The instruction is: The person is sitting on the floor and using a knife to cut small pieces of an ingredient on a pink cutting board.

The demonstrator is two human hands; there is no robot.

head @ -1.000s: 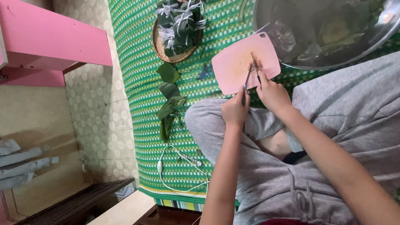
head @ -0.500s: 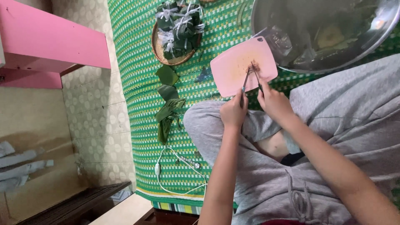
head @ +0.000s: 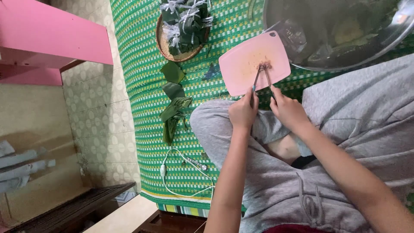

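A pink cutting board [head: 241,71] lies on the green woven mat [head: 142,77] in front of my crossed legs in grey trousers. My left hand [head: 243,113] holds a thin metal utensil [head: 256,80], and my right hand [head: 288,110] holds a second one [head: 268,80]. Their tips meet on a small brownish lump [head: 262,66] in the middle of the board. Both hands hover over my left knee, just off the board's near edge.
A large metal bowl [head: 302,56] with dark contents sits right of the board. A round woven basket [head: 166,51] holds several tied leaf parcels. Loose green leaves [head: 172,110] and a white cable [head: 172,190] lie on the mat. A pink cabinet [head: 51,39] stands left on the tiled floor.
Both hands have drawn back a little toward my body while the utensil tips stay together on the board. The view has shifted slightly.
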